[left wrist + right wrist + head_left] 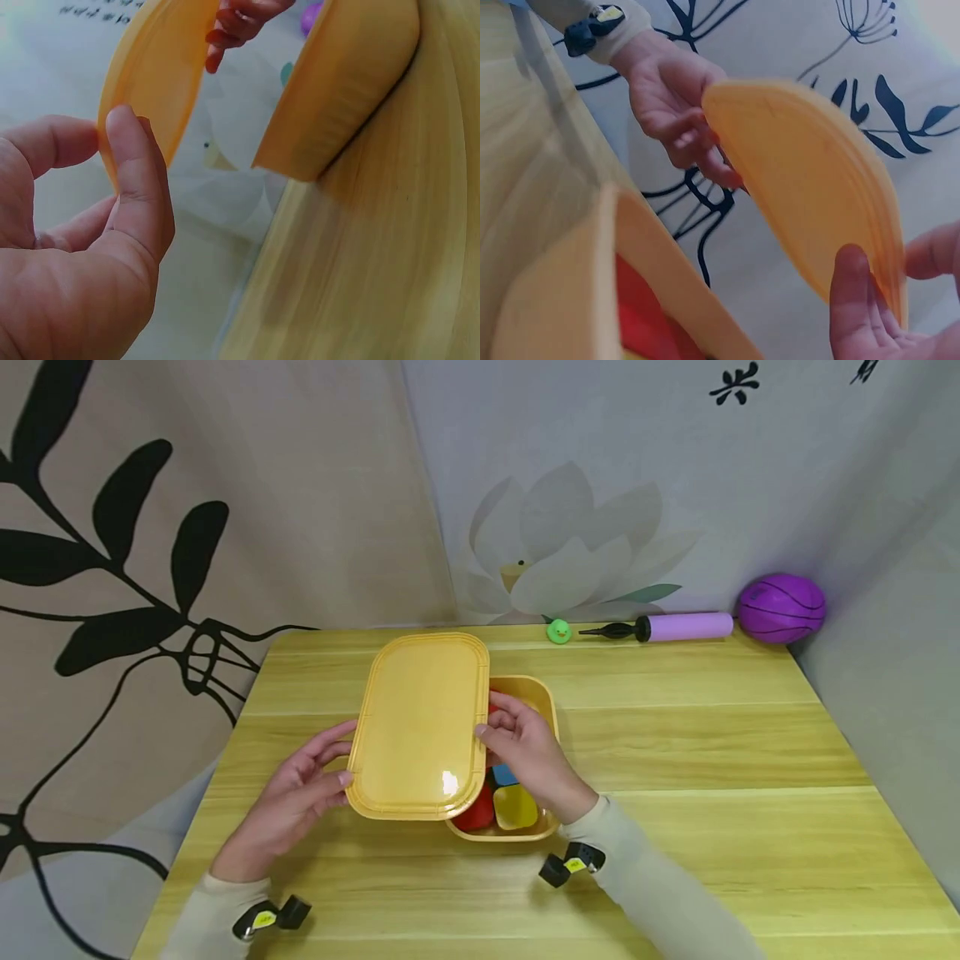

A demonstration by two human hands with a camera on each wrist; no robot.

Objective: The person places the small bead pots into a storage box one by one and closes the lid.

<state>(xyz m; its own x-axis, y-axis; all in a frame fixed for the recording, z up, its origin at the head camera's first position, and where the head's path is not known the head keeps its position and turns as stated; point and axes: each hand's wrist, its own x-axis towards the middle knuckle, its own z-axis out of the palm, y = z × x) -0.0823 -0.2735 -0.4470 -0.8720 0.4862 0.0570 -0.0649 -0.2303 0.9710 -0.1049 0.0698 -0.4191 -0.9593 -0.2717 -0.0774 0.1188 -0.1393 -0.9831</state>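
A yellow plastic lid [420,727] is held up between both hands, overlapping the left part of a matching yellow box [553,703] in the head view. My left hand [288,802] pinches the lid's left edge, thumb on one face and fingers on the other. On the opposite edge, my right hand [528,756] grips the lid between thumb and fingers, above the box. Inside the box lie a red piece [476,812], a yellow block [515,808] and a blue piece [505,775]; the lid hides the rest. The left wrist view shows the lid raised apart from the box wall [345,97].
Along the back edge of the wooden table [697,735] stand a small green duck [558,631], a purple hand pump [686,627] and a purple ball [780,607]. A printed cloth [337,485] hangs behind the table.
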